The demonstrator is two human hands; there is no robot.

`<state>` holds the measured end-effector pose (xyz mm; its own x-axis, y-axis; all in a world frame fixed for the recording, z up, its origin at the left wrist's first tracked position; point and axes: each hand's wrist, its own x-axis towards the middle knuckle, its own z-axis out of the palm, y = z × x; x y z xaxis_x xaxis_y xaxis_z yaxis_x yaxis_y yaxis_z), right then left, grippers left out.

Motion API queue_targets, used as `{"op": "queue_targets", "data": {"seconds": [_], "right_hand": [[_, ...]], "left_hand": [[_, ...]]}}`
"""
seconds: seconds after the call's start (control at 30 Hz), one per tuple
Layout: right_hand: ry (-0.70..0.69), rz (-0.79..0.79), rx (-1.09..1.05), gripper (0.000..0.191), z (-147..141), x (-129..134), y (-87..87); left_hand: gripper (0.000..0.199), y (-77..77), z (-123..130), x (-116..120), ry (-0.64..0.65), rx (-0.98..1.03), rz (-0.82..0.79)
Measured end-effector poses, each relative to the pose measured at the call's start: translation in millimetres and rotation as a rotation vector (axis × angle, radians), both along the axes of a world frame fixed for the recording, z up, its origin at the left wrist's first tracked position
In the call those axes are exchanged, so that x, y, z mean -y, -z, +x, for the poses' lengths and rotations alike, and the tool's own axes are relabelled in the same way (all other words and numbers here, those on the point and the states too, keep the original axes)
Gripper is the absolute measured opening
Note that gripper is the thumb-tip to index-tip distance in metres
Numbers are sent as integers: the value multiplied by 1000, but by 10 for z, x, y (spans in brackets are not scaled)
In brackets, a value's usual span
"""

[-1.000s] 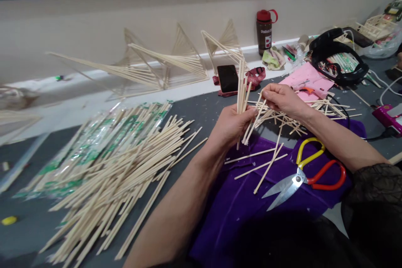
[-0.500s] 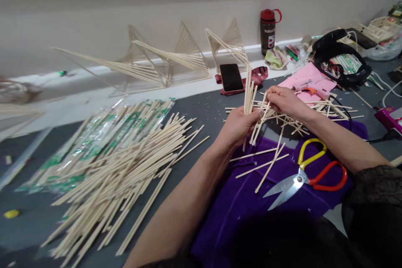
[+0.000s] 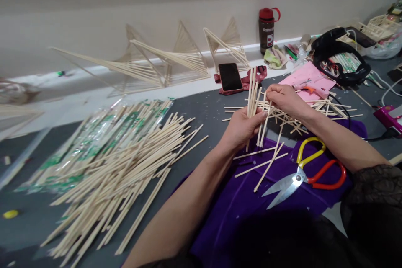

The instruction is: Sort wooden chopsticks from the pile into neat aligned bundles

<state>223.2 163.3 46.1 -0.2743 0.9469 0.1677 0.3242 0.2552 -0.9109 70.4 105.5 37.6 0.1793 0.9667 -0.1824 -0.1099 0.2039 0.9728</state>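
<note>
Upright in my left hand (image 3: 240, 127) is a small bundle of thin wooden sticks (image 3: 253, 92), with the fingers closed round it and the thumb pressed against its side. My right hand (image 3: 285, 99), just right of it, pinches the upper end of a wooden stick (image 3: 266, 123) that slants down beside the bundle. Under and behind my hands lies a loose heap of short sticks (image 3: 292, 121). Several single sticks (image 3: 261, 168) rest on the purple cloth (image 3: 232, 201) in front of me. Scissors (image 3: 297, 178) with one yellow and one red handle lie there, blades apart.
At left, a big pile of longer sticks (image 3: 125, 180) overlaps green-and-white plastic packets (image 3: 91, 142). Stick frames (image 3: 185, 60) lean on the wall. Behind my hands are a phone (image 3: 230, 77), a bottle (image 3: 266, 31), pink paper (image 3: 301, 77) and a black band-shaped device (image 3: 342, 73).
My left hand and its bundle have moved slightly right, closer to my right hand. The pinched stick now stands steeper. The whole view has shifted a little.
</note>
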Motion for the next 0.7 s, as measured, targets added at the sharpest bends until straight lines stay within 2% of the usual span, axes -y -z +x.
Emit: {"op": "queue_targets", "data": {"seconds": [0.2, 0.37, 0.53, 0.7], "right_hand": [[14, -23, -106, 12, -20, -3, 8], [-71, -241, -333, 9, -56, 6, -1], [-80, -447, -476, 9, -25, -62, 23], [-74, -332, -357, 12, -36, 5, -38]], "left_hand": [[34, 20, 26, 18, -56, -83, 76], [34, -38, 32, 45, -24, -55, 106], [35, -128, -51, 11, -58, 7, 156], [35, -114, -115, -47, -1, -34, 7]]}}
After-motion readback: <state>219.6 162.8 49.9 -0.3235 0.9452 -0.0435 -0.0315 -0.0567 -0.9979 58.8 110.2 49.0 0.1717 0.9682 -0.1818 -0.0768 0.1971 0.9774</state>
